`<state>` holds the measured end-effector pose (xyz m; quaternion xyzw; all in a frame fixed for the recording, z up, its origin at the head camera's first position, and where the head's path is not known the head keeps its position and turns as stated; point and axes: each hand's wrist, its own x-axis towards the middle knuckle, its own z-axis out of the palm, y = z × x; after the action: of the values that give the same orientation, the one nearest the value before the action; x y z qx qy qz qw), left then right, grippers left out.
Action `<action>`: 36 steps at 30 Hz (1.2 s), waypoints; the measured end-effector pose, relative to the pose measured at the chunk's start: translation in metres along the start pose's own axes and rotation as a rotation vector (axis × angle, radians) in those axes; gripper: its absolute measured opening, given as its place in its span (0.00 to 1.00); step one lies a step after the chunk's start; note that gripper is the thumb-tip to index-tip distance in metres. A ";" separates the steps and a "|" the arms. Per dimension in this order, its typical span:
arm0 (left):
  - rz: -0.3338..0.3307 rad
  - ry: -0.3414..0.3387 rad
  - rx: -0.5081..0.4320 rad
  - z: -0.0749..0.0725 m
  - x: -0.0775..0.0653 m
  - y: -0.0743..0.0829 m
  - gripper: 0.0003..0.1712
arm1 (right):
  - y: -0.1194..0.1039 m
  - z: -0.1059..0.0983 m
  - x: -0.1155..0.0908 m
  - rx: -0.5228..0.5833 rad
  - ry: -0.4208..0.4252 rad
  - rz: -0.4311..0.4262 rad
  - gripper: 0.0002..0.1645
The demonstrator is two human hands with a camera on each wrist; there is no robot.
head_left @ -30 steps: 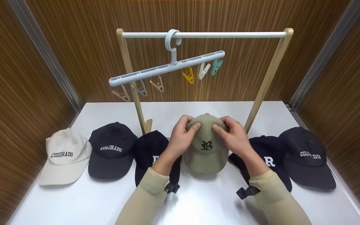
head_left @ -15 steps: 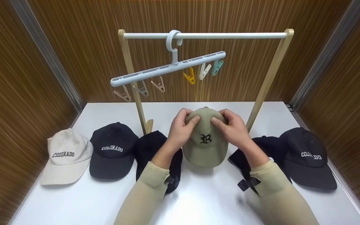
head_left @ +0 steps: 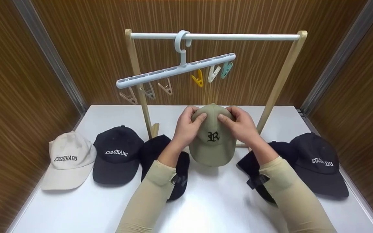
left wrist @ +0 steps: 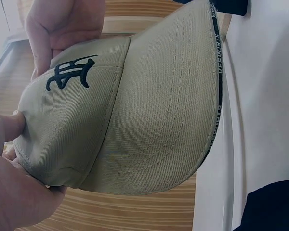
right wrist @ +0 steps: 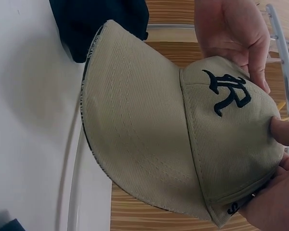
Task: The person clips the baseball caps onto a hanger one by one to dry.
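An olive-green baseball cap [head_left: 213,152] with a dark embroidered R is held up between both hands, brim downward. My left hand [head_left: 186,127] grips one side of the crown, thumb on the front panel and fingers behind. On the opposite side, my right hand [head_left: 243,127] grips the crown the same way. The wrist views show the cap's brim [left wrist: 159,106] close up and the stitched R [right wrist: 226,91]. Above the cap, a pale blue clip hanger [head_left: 176,69] hangs tilted from a rack, with a yellow clip [head_left: 198,78] and several others beneath it.
The rack has a white bar [head_left: 238,37] and wooden legs [head_left: 280,84]. Left on the white table [head_left: 212,200] lie a cream cap [head_left: 68,161] and black caps [head_left: 117,155]. More dark caps [head_left: 317,165] lie to the right. Wood-grain panels surround the table.
Both hands have raised the olive cap steadily upward and away from the table toward the hanger. The grip looks the same, and the other caps have stayed where they were.
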<state>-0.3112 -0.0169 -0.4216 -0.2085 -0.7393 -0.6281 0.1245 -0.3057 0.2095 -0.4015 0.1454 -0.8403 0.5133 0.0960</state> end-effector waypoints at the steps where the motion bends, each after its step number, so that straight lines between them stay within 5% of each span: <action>1: 0.000 0.001 0.002 0.000 0.002 0.000 0.11 | 0.001 -0.001 0.001 -0.005 0.000 -0.002 0.20; 36: -0.107 0.042 -0.087 0.007 0.051 -0.014 0.17 | 0.020 -0.011 0.047 -0.014 0.008 0.012 0.25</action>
<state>-0.3624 -0.0042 -0.4121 -0.1606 -0.7187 -0.6696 0.0968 -0.3568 0.2208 -0.3986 0.1376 -0.8442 0.5088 0.0974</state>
